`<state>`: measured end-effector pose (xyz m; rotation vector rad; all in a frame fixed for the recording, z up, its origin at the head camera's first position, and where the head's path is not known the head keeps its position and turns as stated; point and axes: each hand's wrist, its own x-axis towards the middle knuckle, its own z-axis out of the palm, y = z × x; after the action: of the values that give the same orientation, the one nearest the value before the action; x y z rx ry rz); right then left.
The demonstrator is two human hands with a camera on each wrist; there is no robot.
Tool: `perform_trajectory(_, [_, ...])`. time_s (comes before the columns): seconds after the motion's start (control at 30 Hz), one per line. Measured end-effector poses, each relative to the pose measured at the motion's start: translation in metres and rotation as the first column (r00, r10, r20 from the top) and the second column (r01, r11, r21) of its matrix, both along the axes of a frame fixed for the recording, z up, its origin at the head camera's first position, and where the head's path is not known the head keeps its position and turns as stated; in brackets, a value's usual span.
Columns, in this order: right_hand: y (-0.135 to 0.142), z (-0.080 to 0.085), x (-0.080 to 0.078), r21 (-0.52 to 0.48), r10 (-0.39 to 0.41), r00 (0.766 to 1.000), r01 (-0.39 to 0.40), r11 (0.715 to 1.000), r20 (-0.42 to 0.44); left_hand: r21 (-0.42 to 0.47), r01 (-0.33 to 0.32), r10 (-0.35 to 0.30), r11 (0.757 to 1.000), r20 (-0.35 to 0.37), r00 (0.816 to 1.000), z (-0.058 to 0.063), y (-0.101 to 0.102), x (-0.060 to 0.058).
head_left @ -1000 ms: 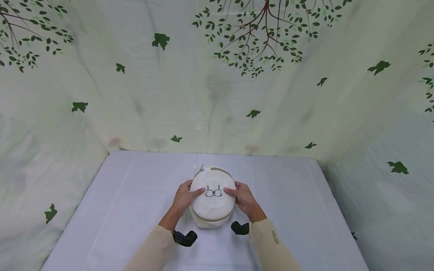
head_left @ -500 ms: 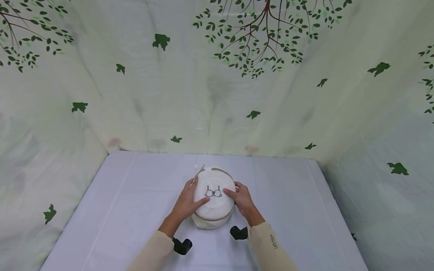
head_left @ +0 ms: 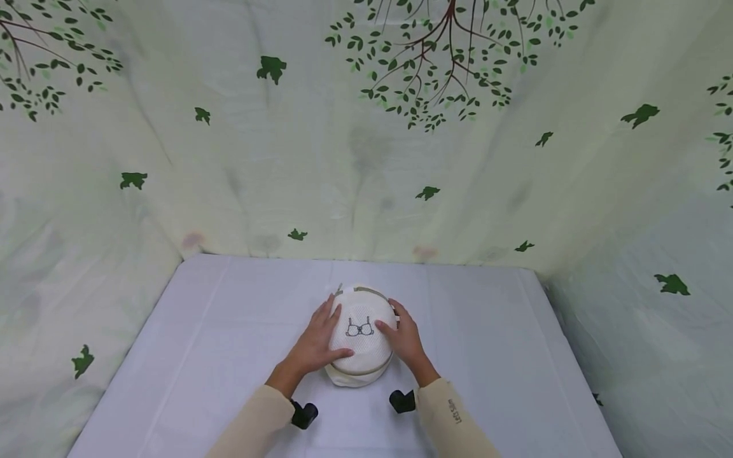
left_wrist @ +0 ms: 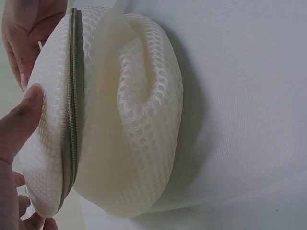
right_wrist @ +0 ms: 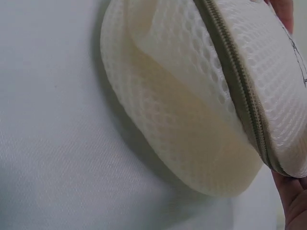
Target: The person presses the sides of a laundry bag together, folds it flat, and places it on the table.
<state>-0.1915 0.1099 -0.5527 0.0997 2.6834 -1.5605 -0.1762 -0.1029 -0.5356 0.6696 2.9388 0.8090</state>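
White mesh zip bag (head_left: 365, 351), round, one, held between two hands on a pale cloth-covered table (head_left: 487, 343).
Placement: base down on the cloth, printed lid up, directly between the palms and touching both; side wall creased inward, with an olive-brown zipper (left_wrist: 73, 100) running round under the lid. Left hand (head_left: 314, 342): fingers spread along the bag's left rim, thumb on the lid's near left part, holding the edge between them. Right hand (head_left: 404, 332): thumb on the lid beside the dark line print (head_left: 359, 327), fingers round the right rim, gripping the edge. Accessories: beige sleeves (head_left: 455, 416) on both arms; black wrist-worn device (head_left: 305, 415) at the left wrist, a matching piece (head_left: 402, 401) at the right.
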Motion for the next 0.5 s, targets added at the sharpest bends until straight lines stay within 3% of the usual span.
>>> perform_trajectory(0.17, [0.0019,-0.0005,0.0053,0.156,0.137,0.982,-0.116,0.981,-0.133,-0.044,0.019,-0.020,0.999,-0.031,0.999,-0.0049,0.0016,-0.0022])
perform_trajectory(0.33, [0.0028,-0.0058,0.0080,0.292,0.268,0.954,-0.220,0.931,-0.133,-0.088,0.048,-0.053,0.995,-0.055,0.997,-0.0065,0.0017,-0.0045])
perform_trajectory(0.5, [0.0025,-0.0080,0.0092,0.394,0.373,0.915,-0.290,0.872,-0.151,-0.092,0.068,-0.072,0.993,-0.035,0.997,-0.0090,0.0022,-0.0071])
